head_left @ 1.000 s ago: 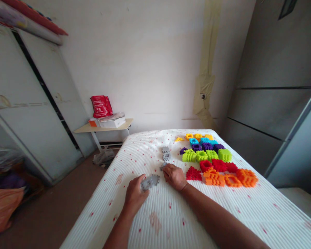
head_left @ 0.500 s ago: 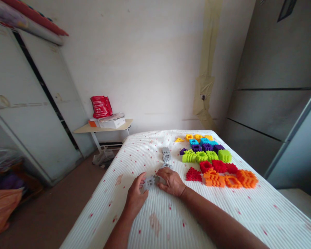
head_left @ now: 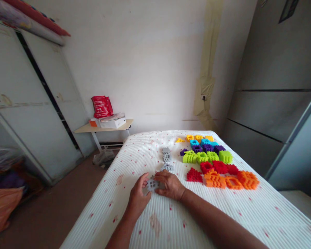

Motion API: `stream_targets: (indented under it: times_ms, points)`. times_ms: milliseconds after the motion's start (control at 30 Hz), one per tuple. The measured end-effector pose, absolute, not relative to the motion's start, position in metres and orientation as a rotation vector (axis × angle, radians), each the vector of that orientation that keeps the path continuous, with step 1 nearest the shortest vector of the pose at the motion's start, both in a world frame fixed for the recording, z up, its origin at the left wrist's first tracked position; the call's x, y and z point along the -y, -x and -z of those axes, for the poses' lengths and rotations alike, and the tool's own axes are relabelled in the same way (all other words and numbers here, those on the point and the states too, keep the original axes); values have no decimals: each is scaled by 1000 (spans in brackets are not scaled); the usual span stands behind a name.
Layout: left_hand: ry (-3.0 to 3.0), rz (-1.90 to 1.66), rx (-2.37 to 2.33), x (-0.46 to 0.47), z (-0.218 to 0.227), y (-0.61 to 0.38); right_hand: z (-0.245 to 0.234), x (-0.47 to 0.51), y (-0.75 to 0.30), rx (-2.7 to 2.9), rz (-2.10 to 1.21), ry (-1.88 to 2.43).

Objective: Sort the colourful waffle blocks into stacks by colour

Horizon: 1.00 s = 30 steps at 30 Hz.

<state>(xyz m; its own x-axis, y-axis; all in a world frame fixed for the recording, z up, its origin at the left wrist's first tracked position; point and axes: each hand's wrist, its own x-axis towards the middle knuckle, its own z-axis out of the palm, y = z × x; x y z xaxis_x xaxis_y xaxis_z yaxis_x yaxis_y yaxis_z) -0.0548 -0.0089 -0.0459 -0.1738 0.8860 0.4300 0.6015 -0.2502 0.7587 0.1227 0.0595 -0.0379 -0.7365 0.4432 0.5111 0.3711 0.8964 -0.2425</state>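
Note:
Low over the front part of the bed, a grey building block [head_left: 152, 185] with window-like holes sits between my two hands. My left hand [head_left: 139, 191] is curled round its left side, thumb in front and fingers behind. From the right, my right hand [head_left: 170, 184] grips the same block, its fingers covering that side. Just beyond my right hand lie more grey blocks [head_left: 167, 167], partly hidden by the fingers. Farther back, a short row of grey blocks [head_left: 166, 154] rests on the sheet.
To the right stand rows of coloured blocks: orange [head_left: 214, 179], red [head_left: 194, 175], lime green [head_left: 202, 157], purple [head_left: 197, 148], blue [head_left: 194, 143] and yellow [head_left: 198, 137]. They lie on a white ribbed sheet [head_left: 134, 148]. A small table [head_left: 85, 129] holds a red bag [head_left: 102, 106].
My hands have drawn closer together round the grey block, the left moving slightly right. More of the grey blocks beyond my right hand now shows.

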Motion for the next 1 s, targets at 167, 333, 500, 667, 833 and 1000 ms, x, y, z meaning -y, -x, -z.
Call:
stream_targets:
  times_ms: [167,333,500,667,833,1000]
  points:
    - [-1799,-1370,-1708,8,51,53,36,-59,-122,2490,-168,557]
    - [-1692,-1461,-1757,6,51,53,28,-76,-131,2326,-144,696]
    - [-1563,-1425,-1847,4,48,55,17,-119,-144,2140,-75,1235]
    - [-1559,-1378,-1847,3,49,55,16,-146,-144,2143,-64,1394]
    - [-1567,-1360,-1858,4,50,55,21,-152,-137,2186,-74,1464]
    - [-1559,-1333,-1864,4,49,55,23,-154,-133,2224,-93,1504]
